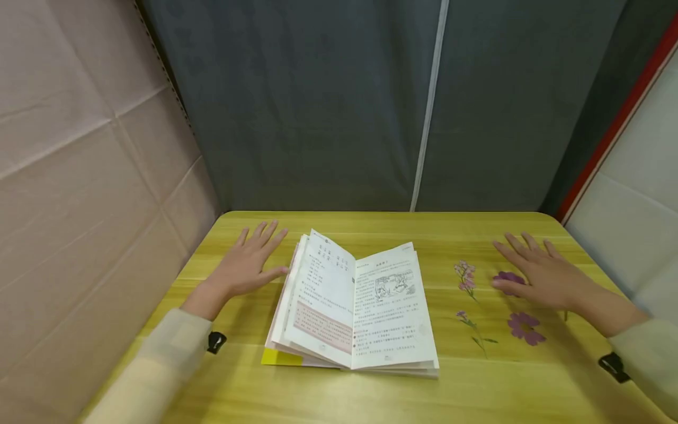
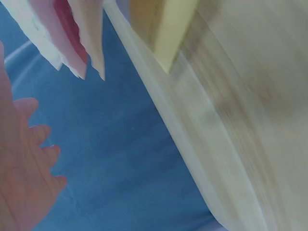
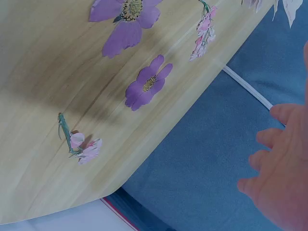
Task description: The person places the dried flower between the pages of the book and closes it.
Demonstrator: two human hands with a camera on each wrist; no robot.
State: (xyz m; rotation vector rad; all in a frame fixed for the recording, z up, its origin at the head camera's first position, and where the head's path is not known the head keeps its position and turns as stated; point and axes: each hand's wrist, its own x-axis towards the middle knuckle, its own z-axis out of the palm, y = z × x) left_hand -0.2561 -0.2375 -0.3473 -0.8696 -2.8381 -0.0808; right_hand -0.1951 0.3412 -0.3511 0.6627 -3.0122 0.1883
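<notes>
An open book (image 1: pixel 386 306) with printed pages lies on the table, a line drawing on its right page. My left hand (image 1: pixel 246 265) is spread to the left of the book, fingers extended, holding nothing; it also shows in the left wrist view (image 2: pixel 24 168). On the right, my right hand (image 1: pixel 551 277) hovers with straight fingers over flat, dried-looking flowers. It partly hides one purple flower (image 1: pixel 509 283). Nearer me lies a second purple flower (image 1: pixel 525 328). Two thin sprigs, one pink (image 1: pixel 466 275) and one with green leaves (image 1: pixel 477 333), lie between book and hand.
The wood-grain table (image 1: pixel 392 400) ends at a dark curtain (image 1: pixel 318 118) at the back. A pale cloth wall (image 1: pixel 79 206) stands on the left, a white one (image 1: pixel 635 194) on the right. Another small pink sprig (image 3: pixel 82 144) appears in the right wrist view.
</notes>
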